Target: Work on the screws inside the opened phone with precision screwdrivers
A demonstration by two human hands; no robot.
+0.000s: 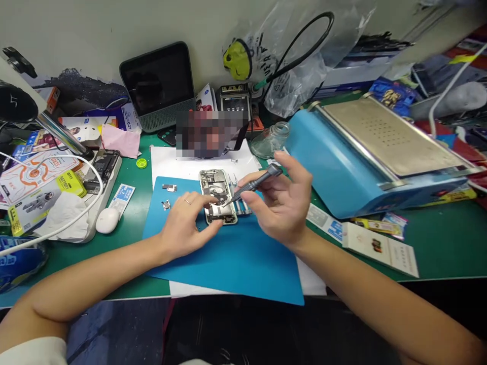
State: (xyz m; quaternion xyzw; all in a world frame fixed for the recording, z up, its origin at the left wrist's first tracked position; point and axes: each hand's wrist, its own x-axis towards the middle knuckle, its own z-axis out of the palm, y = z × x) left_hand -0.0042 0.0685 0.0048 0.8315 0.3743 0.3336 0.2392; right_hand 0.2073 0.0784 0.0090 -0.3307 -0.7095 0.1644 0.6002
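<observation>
An opened smartphone (217, 205) with its inner parts bare lies on a blue mat (228, 258). My left hand (184, 223) is at the phone's left side, thumb and fingers spread apart, their tips on or right by its edge. In my right hand (285, 208) is a dark grey precision screwdriver (253, 183), slanted down to the left. Its thin tip points into the phone's lower half; whether it touches a screw is too small to tell. Small metal phone parts (169, 188) lie left of the phone. Several thin tools (241, 207) lie to its right, partly behind my right hand.
A large blue machine with a metal plate (380, 134) stands at the right. Behind the phone are a blurred-out screen (211, 134) and a glass jar (271, 139). A tablet-like display (158, 83) leans on the wall. Boxes, a white earbud case (107, 220) and a white cable crowd the left.
</observation>
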